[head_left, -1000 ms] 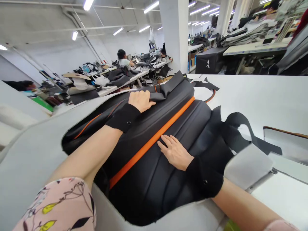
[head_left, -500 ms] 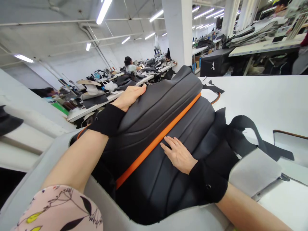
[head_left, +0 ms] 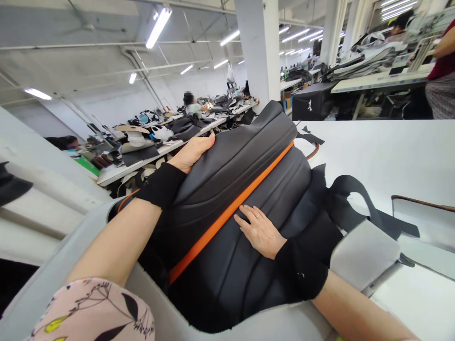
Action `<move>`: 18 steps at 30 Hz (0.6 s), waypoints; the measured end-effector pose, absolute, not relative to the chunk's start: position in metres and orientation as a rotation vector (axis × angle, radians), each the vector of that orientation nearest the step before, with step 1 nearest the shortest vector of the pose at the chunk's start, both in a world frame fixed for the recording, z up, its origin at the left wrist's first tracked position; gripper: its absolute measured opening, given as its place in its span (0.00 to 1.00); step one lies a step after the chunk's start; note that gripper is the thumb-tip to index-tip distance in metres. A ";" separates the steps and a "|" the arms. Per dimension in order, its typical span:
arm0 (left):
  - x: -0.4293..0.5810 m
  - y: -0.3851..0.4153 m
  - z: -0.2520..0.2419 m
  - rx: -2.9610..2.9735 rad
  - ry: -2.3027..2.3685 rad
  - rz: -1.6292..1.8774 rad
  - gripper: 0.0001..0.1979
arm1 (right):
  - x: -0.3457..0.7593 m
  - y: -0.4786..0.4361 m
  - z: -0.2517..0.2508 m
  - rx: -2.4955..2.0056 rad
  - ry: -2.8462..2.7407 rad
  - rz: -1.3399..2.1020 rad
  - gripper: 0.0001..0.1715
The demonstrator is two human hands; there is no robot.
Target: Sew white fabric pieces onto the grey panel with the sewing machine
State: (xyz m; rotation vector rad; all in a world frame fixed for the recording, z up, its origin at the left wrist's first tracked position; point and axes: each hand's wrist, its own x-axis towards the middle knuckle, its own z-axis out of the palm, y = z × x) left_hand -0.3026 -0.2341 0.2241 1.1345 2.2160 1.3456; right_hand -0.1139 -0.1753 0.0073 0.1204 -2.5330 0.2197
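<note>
A black leather-like seat cover (head_left: 227, 175) with stitched seams spreads across the middle of the view. A bright orange strip (head_left: 231, 208) runs diagonally over it. At the cover's upper left edge, my left hand (head_left: 194, 149) is closed on it, the thumb on top and the other fingers hidden behind. My right hand (head_left: 261, 232), a ring on one finger, lies flat just below the orange strip with its fingers stretched out. Both wrists wear black cuffs. The cover's pale grey backing (head_left: 284, 322) shows along the near side.
A white table (head_left: 373, 151) extends to the right, with black cut pieces (head_left: 355, 194) and grey-backed panels (head_left: 366, 251) on it. A white pillar (head_left: 258, 52) stands behind. Farther off, people sit or stand by benches piled with material. A black box (head_left: 313, 102) is beyond the table.
The view has shifted slightly, and more of a person in red shows at the far right. Both hands keep nearly the same places on the seat cover.
</note>
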 end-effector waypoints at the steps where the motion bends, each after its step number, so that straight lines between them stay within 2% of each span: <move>1: -0.302 -0.234 0.224 1.105 2.190 1.349 0.18 | -0.114 -0.175 0.007 0.119 -2.534 0.220 0.22; 6: -0.299 -0.238 0.230 1.081 2.145 1.302 0.17 | -0.115 -0.175 0.007 0.118 -2.547 0.234 0.22; 11: -0.293 -0.238 0.236 1.233 2.250 1.126 0.22 | -0.114 -0.174 0.007 0.114 -2.567 0.265 0.22; 14: -0.293 -0.236 0.240 1.514 2.511 0.885 0.23 | -0.114 -0.174 0.007 0.119 -2.573 0.271 0.22; 18: -0.306 -0.243 0.250 1.874 2.899 0.355 0.22 | -0.114 -0.173 0.005 0.113 -2.587 0.262 0.21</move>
